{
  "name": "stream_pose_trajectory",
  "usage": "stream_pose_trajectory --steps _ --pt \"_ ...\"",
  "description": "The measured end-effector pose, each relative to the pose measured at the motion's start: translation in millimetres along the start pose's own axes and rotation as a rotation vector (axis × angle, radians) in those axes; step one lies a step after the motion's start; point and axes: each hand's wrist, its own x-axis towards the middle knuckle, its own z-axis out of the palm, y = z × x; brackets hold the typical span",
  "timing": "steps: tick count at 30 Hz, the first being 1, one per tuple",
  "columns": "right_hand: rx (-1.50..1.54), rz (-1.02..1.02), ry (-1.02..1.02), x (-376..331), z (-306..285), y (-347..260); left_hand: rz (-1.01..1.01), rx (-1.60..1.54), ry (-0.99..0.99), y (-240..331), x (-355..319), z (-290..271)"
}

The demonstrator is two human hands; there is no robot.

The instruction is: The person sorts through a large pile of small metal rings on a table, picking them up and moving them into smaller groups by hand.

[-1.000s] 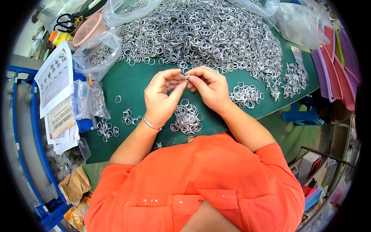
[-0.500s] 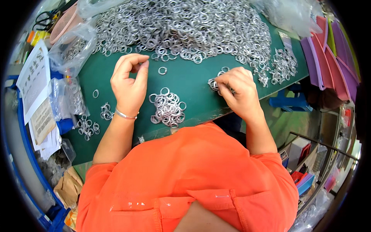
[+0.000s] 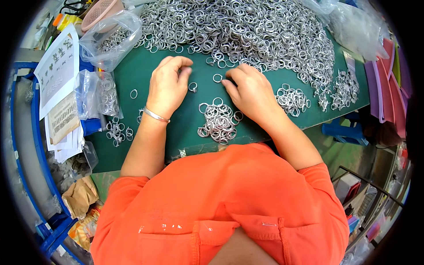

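Observation:
My left hand [image 3: 169, 85], a bangle at its wrist, hovers over the green tabletop with its fingers curled inward; whatever they hold is hidden. Just beside its thumb is a metal ring [image 3: 192, 87]. Opposite it, my right hand [image 3: 249, 90] reaches inward with thumb and forefinger slightly apart. Their tips come up to the right edge of another metal ring [image 3: 217, 78]; whether they touch it is unclear. Between my forearms, close to my body, sits a small heap of rings [image 3: 219, 121]. To the right of my right wrist lies another small heap of rings [image 3: 293, 100].
A large mound of metal rings [image 3: 247, 33] covers the far side of the green table [image 3: 185, 132]. Small metal parts [image 3: 345, 90] lie right, and loose rings [image 3: 118, 132] left. Plastic bags [image 3: 111, 42], printed sheets [image 3: 57, 73] and a pink basket [image 3: 101, 14] stand around the edge.
My right hand has moved left from the right-hand ring heap to the single ring in the middle. A ring now shows beside my left thumb. The whole view has shifted.

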Motion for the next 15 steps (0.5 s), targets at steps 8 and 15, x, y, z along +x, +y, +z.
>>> stream_pose_trajectory --steps 8,15 --pt "0.120 -0.043 -0.007 9.5 12.4 -1.4 -0.076 0.020 -0.320 9.3 -6.5 -2.1" --pt "0.512 0.062 0.019 -10.7 -14.6 -8.4 -0.086 -0.094 -0.270 14.6 -7.8 4.5"
